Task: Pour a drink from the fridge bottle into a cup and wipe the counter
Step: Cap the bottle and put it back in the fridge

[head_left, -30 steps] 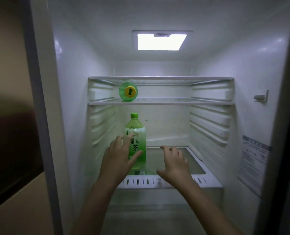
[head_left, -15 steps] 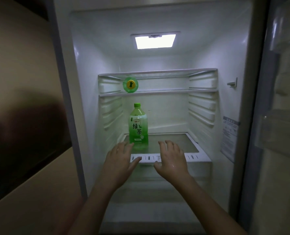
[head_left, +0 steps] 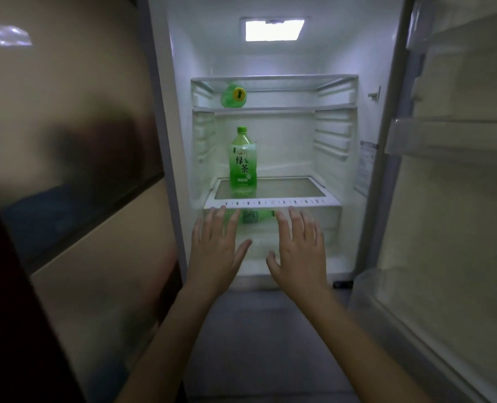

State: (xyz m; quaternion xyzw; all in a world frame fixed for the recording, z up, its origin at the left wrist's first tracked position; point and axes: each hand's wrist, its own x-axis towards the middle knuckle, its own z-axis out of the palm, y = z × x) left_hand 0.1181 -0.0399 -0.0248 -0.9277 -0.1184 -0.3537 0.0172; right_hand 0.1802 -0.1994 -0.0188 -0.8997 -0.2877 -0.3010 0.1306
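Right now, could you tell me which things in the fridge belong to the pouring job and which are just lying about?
For the job:
- upright green tea bottle on the glass shelf
- left hand and right hand, both open and empty, in front of the shelf

Just lying about:
- second green bottle lying on its side on the upper shelf
- sticker on the right fridge wall

So the ceiling light (head_left: 274,30) inside is on, bright white rectangle. Up on the upper glass shelf (head_left: 273,108) there's a second green bottle lying on its side (head_left: 232,96), yellow-and-black end facing out. Lower glass shelf (head_left: 273,202) has a white slotted front trim. Right wall has a sticker label (head_left: 367,167) and a little clip (head_left: 374,93). Open door (head_left: 456,181) on the right has frosty see-through bins. Glossy beige cabinet panel (head_left: 66,135) on the left.
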